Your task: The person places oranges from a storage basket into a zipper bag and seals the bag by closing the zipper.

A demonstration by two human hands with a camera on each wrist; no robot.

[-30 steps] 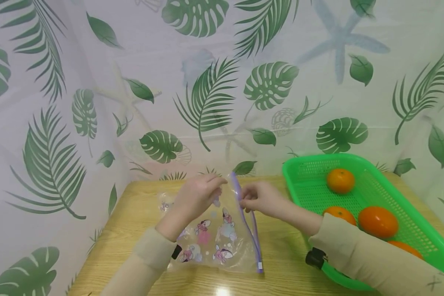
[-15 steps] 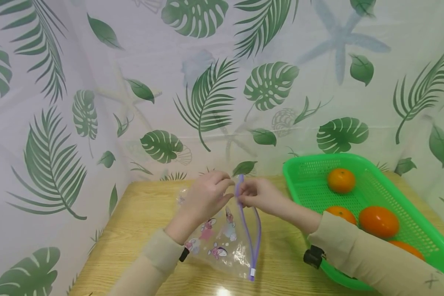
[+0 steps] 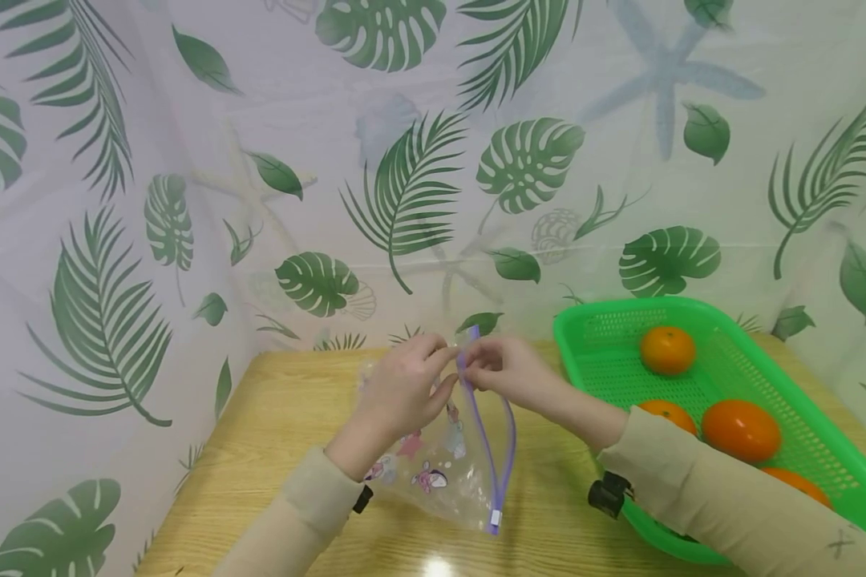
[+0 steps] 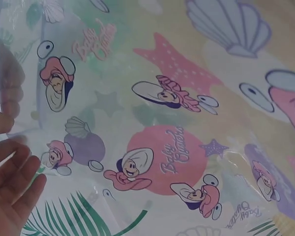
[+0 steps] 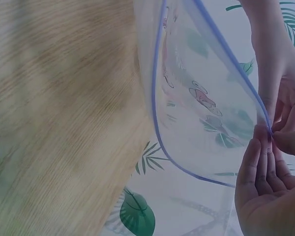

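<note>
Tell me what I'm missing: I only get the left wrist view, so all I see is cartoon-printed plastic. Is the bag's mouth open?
Observer: Yes. In the right wrist view the zip bag's two purple zip strips bow apart.
Operator: What holds it?
Observer: The left hand and the right hand both pinch the strips at their upper end, above the wooden table.
Operator: What else is nearby?
Observer: A green basket at the table's right side holds oranges.
</note>
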